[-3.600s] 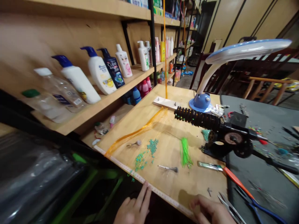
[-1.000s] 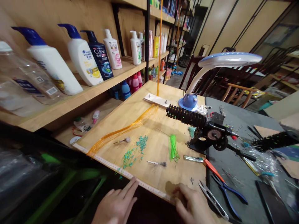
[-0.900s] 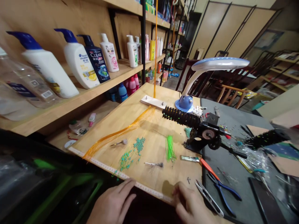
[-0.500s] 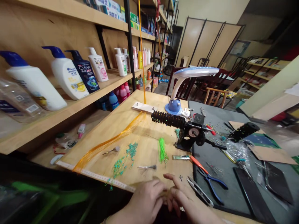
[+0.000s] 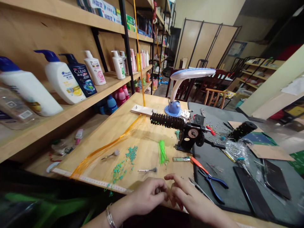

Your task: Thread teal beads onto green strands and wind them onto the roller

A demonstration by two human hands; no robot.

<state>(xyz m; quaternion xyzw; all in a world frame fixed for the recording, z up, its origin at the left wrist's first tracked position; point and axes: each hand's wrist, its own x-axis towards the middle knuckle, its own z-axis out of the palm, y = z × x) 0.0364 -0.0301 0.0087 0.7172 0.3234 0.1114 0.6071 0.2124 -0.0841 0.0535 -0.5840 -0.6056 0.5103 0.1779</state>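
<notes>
At the near edge of the table, my left hand (image 5: pixel 150 193) has its fingers curled into a pinch, and a metal bracelet circles that wrist. Close against it is my right hand (image 5: pixel 182 193), index finger bent forward and the other fingers curled in. Whatever lies between the fingertips is too small or hidden to make out. Ahead of them are a small grey-tipped brush-like piece (image 5: pixel 148 170), a bundle of green line (image 5: pixel 162 153), and turquoise beads (image 5: pixel 131 153), some strung on loops. Scissors (image 5: pixel 199 189) lie partly behind my right hand, beside blue-handled pliers (image 5: pixel 212 183).
A black geared winder (image 5: pixel 191 134) stands mid-table, with a blue-and-white lamp (image 5: pixel 175 108) behind. Orange threads (image 5: pixel 104 144) run to the left edge from a white clamped strip (image 5: pixel 142 110). An orange cutter (image 5: pixel 198 164) and black mat (image 5: pixel 228 193) lie right. Shelves with bottles (image 5: pixel 65 80) flank the left.
The view has shifted slightly, so the table items sit further left. My left wrist and bracelet show more now, and my right hand covers more of the scissors. Both hands stay close together.
</notes>
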